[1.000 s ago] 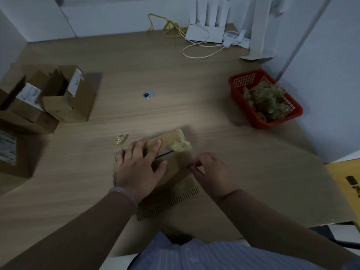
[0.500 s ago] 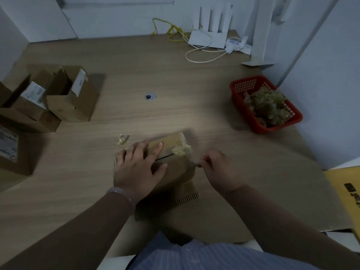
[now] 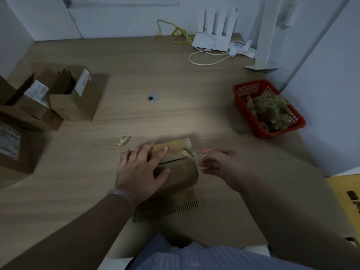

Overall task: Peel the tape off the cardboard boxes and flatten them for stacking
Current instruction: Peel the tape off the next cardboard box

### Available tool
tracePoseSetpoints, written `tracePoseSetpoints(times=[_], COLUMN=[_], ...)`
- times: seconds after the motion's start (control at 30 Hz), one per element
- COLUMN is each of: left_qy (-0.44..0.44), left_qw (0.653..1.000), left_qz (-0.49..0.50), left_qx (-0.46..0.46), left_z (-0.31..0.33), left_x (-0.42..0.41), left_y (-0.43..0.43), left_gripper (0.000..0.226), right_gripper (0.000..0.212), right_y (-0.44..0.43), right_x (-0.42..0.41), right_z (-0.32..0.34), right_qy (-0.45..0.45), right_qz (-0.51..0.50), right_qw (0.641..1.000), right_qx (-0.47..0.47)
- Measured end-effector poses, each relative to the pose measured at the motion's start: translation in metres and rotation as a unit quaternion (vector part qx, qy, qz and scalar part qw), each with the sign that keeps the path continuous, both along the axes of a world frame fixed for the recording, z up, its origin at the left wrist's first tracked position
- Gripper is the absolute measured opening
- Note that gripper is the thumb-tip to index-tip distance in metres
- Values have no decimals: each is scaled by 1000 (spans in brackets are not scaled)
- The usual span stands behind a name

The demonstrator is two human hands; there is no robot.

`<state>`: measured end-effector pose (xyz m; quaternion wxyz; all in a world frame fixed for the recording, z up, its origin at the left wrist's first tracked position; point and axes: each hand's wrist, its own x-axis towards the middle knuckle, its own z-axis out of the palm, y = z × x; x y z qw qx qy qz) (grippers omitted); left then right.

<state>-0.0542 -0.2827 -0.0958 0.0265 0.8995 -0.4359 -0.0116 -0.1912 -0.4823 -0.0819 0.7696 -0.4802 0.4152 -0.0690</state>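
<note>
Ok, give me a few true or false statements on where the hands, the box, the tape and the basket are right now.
1. The left hand lies flat on the box. True.
2. The red basket is empty. False: it holds a heap of crumpled tape.
3. The right hand is beside the box's right end, at the loose tape there. True.
4. The box is already flat. False: it still stands as a box.
5. A tape scrap lies on the table beyond the left hand. True.

Open boxes [image 3: 64,94] crowded table [image 3: 175,61] left edge; red basket [image 3: 266,106] blocked right edge; middle stretch lay passable (tape scrap [image 3: 122,140] aside).
</note>
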Motion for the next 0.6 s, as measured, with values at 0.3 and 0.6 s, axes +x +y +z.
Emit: tracePoseSetpoints(times=[0.3,0.6], left_qy=[0,-5], left_qw=[1000,1000], left_qz=[-1,-4], left_qx=[-4,-10], left_z=[-2,-2], left_x=[2,2], left_y=[0,-1], left_gripper=[65,64], right_gripper=[45,15], right_y=[-3,8], right_x=[-9,5], right_z=[-8,-17], right_qy=[-93,31], right_qz=[44,98], right_qw=[984,967], right_qx=[147,-234])
